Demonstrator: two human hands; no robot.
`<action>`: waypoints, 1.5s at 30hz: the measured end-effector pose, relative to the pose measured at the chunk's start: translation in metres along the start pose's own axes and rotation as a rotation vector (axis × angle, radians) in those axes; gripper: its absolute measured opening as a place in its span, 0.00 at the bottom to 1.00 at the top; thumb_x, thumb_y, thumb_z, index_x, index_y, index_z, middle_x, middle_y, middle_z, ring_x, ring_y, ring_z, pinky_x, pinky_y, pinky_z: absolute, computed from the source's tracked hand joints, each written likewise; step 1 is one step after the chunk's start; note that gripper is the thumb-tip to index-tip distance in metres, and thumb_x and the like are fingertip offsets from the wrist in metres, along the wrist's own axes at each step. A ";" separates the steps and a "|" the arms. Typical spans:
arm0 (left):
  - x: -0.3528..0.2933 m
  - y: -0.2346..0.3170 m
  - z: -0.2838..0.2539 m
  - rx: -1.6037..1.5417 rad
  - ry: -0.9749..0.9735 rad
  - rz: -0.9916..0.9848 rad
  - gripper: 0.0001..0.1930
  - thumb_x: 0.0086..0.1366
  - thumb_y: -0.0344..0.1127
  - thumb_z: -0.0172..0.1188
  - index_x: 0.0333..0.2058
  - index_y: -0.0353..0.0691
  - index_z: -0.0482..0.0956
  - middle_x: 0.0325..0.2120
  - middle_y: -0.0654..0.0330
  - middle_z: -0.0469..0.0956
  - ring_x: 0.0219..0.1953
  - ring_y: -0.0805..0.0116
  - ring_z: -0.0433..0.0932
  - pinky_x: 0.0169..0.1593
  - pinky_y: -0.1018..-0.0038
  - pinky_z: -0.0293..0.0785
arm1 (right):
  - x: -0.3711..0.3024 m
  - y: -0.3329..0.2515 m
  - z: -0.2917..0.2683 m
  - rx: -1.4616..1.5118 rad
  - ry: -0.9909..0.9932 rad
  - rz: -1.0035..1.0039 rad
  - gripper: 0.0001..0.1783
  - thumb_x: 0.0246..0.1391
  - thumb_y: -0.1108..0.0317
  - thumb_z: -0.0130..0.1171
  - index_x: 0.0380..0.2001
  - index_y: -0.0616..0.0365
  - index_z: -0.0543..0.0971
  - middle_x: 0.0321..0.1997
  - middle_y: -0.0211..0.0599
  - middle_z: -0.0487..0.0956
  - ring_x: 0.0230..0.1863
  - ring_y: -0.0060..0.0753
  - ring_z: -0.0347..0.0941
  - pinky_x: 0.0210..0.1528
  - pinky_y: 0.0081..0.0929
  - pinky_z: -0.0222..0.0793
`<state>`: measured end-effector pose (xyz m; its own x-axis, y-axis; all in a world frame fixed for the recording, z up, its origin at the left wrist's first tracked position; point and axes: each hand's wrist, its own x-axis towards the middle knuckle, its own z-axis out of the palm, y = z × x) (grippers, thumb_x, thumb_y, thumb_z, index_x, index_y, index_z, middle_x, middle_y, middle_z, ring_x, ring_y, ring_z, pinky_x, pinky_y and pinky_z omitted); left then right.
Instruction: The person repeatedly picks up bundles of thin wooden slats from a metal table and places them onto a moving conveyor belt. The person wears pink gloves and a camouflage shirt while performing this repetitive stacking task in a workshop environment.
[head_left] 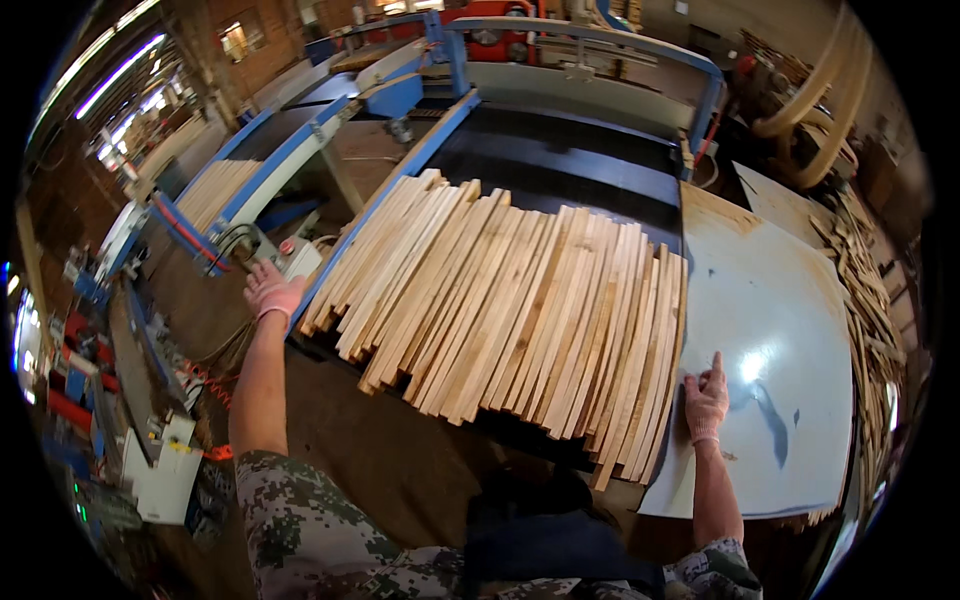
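Observation:
A row of long, narrow wooden strips lies side by side on the dark conveyor belt, their near ends uneven. Beyond the left rail of the belt, my left hand, in a pinkish glove, is stretched out with its fingers apart. Close to it stands a pale control box with a red button; whether I touch it cannot be made out. At the right end of the strips, my gloved right hand is over the pale sheet-topped table, its forefinger extended and nothing visible in it.
A blue frame spans the far end of the belt. Another blue conveyor with more strips runs at the left. Scrap wood is heaped along the far right. Ribbed hoses hang at the back right.

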<state>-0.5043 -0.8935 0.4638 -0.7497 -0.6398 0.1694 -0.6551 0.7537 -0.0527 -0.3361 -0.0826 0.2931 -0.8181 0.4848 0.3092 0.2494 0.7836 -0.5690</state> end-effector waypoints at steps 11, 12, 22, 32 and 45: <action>0.019 0.003 0.022 0.097 -0.032 0.109 0.48 0.64 0.52 0.66 0.77 0.39 0.55 0.73 0.43 0.65 0.76 0.46 0.61 0.76 0.51 0.59 | 0.035 -0.034 0.006 -0.343 -0.156 0.058 0.48 0.59 0.45 0.66 0.76 0.54 0.64 0.72 0.45 0.74 0.75 0.52 0.64 0.78 0.44 0.57; 0.021 0.001 0.021 0.058 -0.050 0.124 0.48 0.65 0.50 0.66 0.78 0.39 0.54 0.75 0.44 0.62 0.77 0.46 0.60 0.76 0.52 0.58 | 0.036 -0.034 0.007 -0.315 -0.112 0.006 0.47 0.60 0.45 0.66 0.76 0.54 0.64 0.72 0.44 0.73 0.75 0.51 0.63 0.78 0.44 0.56; -0.079 0.033 0.023 -1.674 -0.821 0.356 0.19 0.78 0.44 0.58 0.56 0.35 0.80 0.47 0.56 0.84 0.44 0.67 0.84 0.47 0.73 0.81 | 0.047 -0.036 0.005 -0.253 -0.103 0.130 0.47 0.60 0.41 0.66 0.75 0.54 0.65 0.74 0.43 0.72 0.77 0.49 0.61 0.78 0.44 0.54; -0.387 0.037 0.161 -0.886 -1.801 0.125 0.23 0.75 0.46 0.63 0.55 0.30 0.83 0.49 0.52 0.87 0.50 0.59 0.86 0.57 0.63 0.82 | 0.046 -0.039 0.003 -0.209 -0.078 0.109 0.45 0.60 0.41 0.66 0.73 0.55 0.69 0.72 0.42 0.74 0.76 0.49 0.63 0.79 0.44 0.54; -0.531 -0.127 0.359 -0.399 -1.521 -0.185 0.20 0.76 0.36 0.48 0.58 0.42 0.84 0.49 0.50 0.85 0.49 0.53 0.85 0.52 0.60 0.82 | 0.027 -0.040 0.001 -0.190 -0.061 0.057 0.39 0.62 0.49 0.65 0.72 0.55 0.71 0.69 0.48 0.77 0.72 0.53 0.68 0.76 0.45 0.60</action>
<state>-0.0570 -0.7037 0.0276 -0.2160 -0.0858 -0.9726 -0.8622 0.4843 0.1487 -0.3681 -0.1010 0.3236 -0.8283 0.5106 0.2308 0.3846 0.8176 -0.4286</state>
